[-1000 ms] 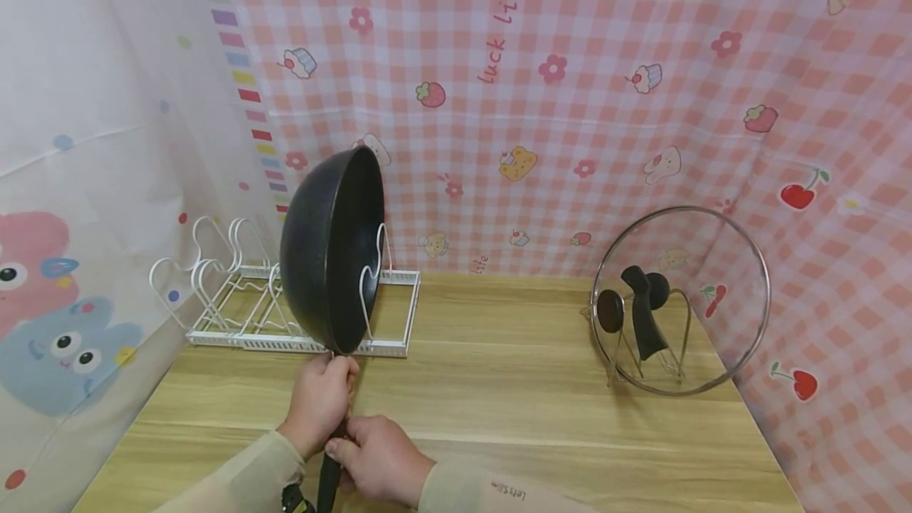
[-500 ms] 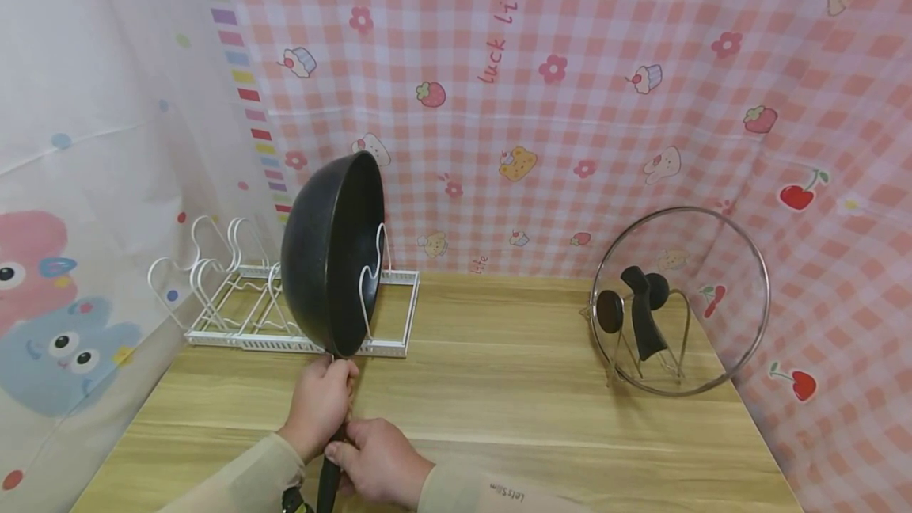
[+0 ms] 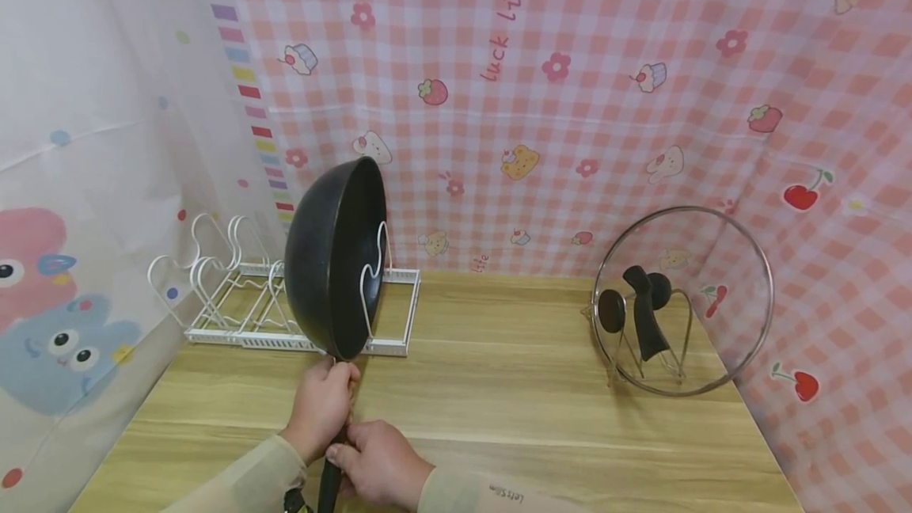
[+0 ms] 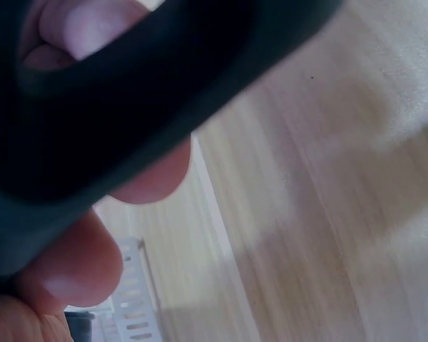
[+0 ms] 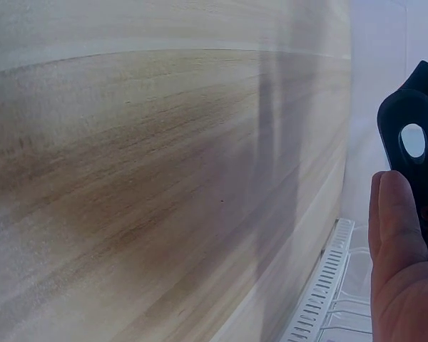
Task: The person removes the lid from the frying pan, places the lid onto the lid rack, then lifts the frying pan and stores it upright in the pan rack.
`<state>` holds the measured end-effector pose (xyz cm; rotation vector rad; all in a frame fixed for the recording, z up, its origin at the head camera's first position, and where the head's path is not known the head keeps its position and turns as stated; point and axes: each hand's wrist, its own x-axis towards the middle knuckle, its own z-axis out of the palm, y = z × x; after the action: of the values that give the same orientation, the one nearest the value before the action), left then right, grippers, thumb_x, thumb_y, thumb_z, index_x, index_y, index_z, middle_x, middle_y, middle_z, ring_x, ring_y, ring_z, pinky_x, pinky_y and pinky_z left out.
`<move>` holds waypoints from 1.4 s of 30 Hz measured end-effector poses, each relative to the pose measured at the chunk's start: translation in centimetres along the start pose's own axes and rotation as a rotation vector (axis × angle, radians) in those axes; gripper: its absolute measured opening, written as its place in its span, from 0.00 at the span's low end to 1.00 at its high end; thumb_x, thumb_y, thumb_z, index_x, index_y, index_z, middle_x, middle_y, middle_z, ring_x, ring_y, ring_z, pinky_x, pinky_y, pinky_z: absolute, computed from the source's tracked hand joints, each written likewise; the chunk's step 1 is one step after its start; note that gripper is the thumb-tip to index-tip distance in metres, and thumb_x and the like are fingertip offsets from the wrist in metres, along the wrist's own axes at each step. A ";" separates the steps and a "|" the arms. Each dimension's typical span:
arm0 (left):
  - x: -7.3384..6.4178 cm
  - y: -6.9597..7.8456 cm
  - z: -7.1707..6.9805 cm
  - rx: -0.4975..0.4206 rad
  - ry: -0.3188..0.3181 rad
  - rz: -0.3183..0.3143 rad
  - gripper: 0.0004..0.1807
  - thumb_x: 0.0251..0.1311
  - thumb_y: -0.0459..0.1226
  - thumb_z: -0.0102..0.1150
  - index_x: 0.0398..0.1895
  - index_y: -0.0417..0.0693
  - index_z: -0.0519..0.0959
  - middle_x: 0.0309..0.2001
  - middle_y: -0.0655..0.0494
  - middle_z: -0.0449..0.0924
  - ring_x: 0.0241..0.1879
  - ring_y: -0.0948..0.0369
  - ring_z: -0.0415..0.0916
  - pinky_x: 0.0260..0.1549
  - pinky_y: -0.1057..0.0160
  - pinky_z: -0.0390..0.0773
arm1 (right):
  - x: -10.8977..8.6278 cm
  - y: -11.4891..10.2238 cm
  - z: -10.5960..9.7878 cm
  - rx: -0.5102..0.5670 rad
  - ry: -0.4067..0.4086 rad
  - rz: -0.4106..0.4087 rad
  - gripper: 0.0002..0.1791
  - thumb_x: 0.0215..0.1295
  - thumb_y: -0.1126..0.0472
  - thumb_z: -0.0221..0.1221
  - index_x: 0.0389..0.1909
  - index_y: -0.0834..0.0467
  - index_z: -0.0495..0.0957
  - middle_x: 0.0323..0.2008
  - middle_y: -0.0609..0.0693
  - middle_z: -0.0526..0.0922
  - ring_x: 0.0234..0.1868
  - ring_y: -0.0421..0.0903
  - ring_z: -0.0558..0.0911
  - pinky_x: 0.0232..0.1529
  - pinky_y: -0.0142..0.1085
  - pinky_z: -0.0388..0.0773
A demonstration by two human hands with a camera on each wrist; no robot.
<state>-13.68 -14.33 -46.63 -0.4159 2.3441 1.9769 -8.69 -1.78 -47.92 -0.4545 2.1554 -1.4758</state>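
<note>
A black wok [image 3: 309, 260] stands on its side at the white wire rack [image 3: 413, 311], its hollow facing right. One wavy wire divider passes in front of the hollow; others are to the wok's left. My left hand [image 3: 324, 406] grips the dark handle [image 3: 329, 481] close under the wok's rim. Lower down, my right hand [image 3: 388, 461] holds the same handle, thumb lying over it. Close up in the left wrist view, the handle [image 4: 150, 100] crosses in front of curled fingertips [image 4: 78, 263]. The handle's holed end [image 5: 406, 117] shows past the fingers in the right wrist view.
On the right of the wood-grain table [image 3: 499, 386], a glass lid [image 3: 757, 339] with a metal rim leans upright in a small wire stand [image 3: 687, 339]. Dark knobs and a dark curved handle show there. A pink checked curtain [image 3: 606, 22] hangs behind, a white one at left.
The wok's top edge has come down a little and slightly right. Both hands keep their hold on the handle and have shifted only slightly downward.
</note>
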 end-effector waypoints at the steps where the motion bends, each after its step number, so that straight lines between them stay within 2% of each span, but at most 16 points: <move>1: 0.0 -0.1 0.0 0.003 -0.001 -0.001 0.09 0.66 0.32 0.45 0.27 0.43 0.71 0.14 0.62 0.61 0.12 0.63 0.60 0.12 0.65 0.64 | 0.0 0.1 0.0 -0.005 0.000 -0.001 0.16 0.78 0.57 0.58 0.29 0.59 0.80 0.22 0.57 0.83 0.24 0.51 0.88 0.23 0.27 0.78; 26: 0.3 -1.3 0.1 0.062 0.016 -0.018 0.07 0.66 0.34 0.46 0.31 0.42 0.72 0.15 0.61 0.64 0.12 0.61 0.63 0.13 0.63 0.69 | 0.1 0.7 0.5 0.002 -0.005 0.048 0.14 0.78 0.58 0.58 0.32 0.59 0.82 0.23 0.58 0.85 0.25 0.51 0.88 0.23 0.28 0.78; 34: 0.5 -1.5 0.0 0.080 0.017 -0.019 0.07 0.66 0.34 0.45 0.33 0.41 0.72 0.15 0.61 0.64 0.13 0.61 0.63 0.13 0.62 0.69 | 0.1 0.8 0.5 -0.026 0.004 0.013 0.15 0.78 0.56 0.58 0.29 0.58 0.81 0.21 0.58 0.84 0.18 0.36 0.78 0.24 0.26 0.75; 42: 0.5 -1.5 0.1 0.086 0.013 -0.024 0.07 0.66 0.34 0.45 0.32 0.41 0.72 0.16 0.61 0.64 0.14 0.61 0.62 0.13 0.63 0.67 | 0.4 1.2 0.5 -0.058 0.005 0.003 0.16 0.78 0.56 0.58 0.29 0.58 0.81 0.20 0.58 0.84 0.17 0.36 0.77 0.25 0.26 0.72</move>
<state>-13.87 -14.53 -48.23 -0.4505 2.4093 1.8603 -8.75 -2.00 -49.30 -0.4681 2.2068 -1.4176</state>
